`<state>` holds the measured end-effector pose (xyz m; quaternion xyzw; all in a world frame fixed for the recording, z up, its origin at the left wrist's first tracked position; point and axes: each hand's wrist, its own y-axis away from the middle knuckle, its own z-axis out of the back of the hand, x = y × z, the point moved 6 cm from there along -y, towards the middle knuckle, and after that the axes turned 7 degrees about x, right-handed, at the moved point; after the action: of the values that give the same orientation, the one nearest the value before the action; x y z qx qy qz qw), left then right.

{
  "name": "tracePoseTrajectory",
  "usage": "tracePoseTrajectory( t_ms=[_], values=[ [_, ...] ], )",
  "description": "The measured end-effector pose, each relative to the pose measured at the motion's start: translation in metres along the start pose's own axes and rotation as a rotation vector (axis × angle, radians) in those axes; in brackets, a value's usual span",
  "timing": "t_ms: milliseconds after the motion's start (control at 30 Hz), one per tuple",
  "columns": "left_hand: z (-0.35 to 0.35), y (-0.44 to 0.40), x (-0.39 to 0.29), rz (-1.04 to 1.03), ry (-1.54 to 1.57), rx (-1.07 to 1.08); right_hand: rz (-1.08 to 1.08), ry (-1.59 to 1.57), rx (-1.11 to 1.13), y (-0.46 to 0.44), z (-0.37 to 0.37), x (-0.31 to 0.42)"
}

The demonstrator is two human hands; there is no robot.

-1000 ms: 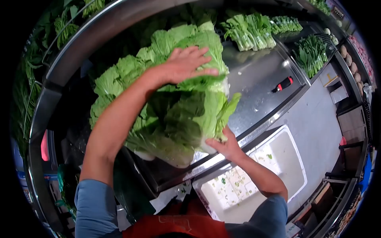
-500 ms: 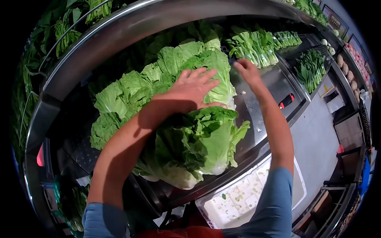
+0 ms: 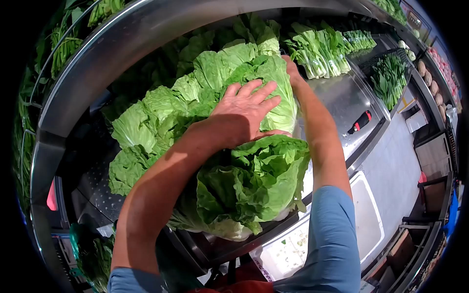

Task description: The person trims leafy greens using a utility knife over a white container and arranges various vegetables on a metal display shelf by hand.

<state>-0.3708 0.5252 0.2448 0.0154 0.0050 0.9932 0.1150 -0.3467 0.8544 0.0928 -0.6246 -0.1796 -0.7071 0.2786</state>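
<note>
A large pile of green lettuce heads (image 3: 156, 115) fills the middle of the metal counter. My left hand (image 3: 244, 110) lies on the upper heads with its fingers spread, palm down. At the far right side of the same pile, my right hand (image 3: 291, 71) reaches in beside a pale lettuce head (image 3: 278, 80). Its fingers are hidden behind the leaves, so I cannot see what they grip, if anything. Nearest to me, below my left wrist, another lettuce head (image 3: 261, 178) lies with its pale base toward the counter's front edge.
A red-and-black handled tool (image 3: 360, 122) rests on the steel counter (image 3: 337, 97) at the right. Bundled leafy greens (image 3: 317, 51) stand behind it, with dark green bunches (image 3: 388, 80) farther right. A white foam box (image 3: 366, 210) sits below the front edge. A curved metal rail (image 3: 97, 53) bounds the back left.
My right hand has moved left and forward, against the lettuce pile's right side. My left hand stays spread on the lettuce. The near lettuce head has shifted slightly right. The view has tilted a little.
</note>
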Motion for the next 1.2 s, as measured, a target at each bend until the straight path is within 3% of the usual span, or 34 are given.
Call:
tracePoseTrajectory(
  t_ms=[100,200,333,400,500,567,733,867,933,967,1000,1033,1200],
  values=[
    [0.004,0.002,-0.002,-0.001,-0.008,0.014,0.155,0.345,-0.236,0.026,0.020,0.042],
    [0.007,0.001,-0.001,-0.006,0.029,0.102,0.124,0.117,-0.288,0.080,0.040,0.100],
    [0.006,-0.001,-0.005,0.049,0.003,0.127,0.109,-0.041,-0.216,0.154,0.083,0.137],
    [-0.002,-0.001,0.000,0.023,0.036,0.062,0.087,-0.119,-0.098,0.189,0.113,0.109],
    [-0.019,-0.014,0.015,0.011,-0.193,0.079,0.009,-0.096,-0.022,0.278,0.121,0.105],
    [-0.009,-0.001,0.004,-0.054,-0.038,0.023,-0.027,-0.130,-0.015,0.325,0.121,0.083],
    [0.002,-0.001,0.002,-0.073,-0.051,-0.006,-0.072,-0.448,-0.017,0.412,0.082,0.063],
    [0.003,0.001,0.001,-0.120,-0.078,-0.007,-0.332,-0.073,0.175,0.429,0.033,0.075],
    [0.001,-0.002,0.002,-0.113,-0.123,0.017,0.019,0.158,0.284,0.417,0.003,0.074],
    [0.000,-0.002,0.005,-0.098,-0.150,0.026,0.053,0.085,0.346,0.418,-0.006,0.069],
    [-0.003,0.000,0.004,-0.106,-0.125,0.022,-0.059,-0.254,0.399,0.426,-0.015,0.052],
    [-0.004,0.001,0.004,-0.108,-0.110,0.003,0.100,0.074,0.383,0.424,-0.013,0.045],
    [0.004,0.002,0.003,-0.100,-0.102,0.011,-0.167,0.103,0.472,0.420,-0.018,0.059]
  ],
)
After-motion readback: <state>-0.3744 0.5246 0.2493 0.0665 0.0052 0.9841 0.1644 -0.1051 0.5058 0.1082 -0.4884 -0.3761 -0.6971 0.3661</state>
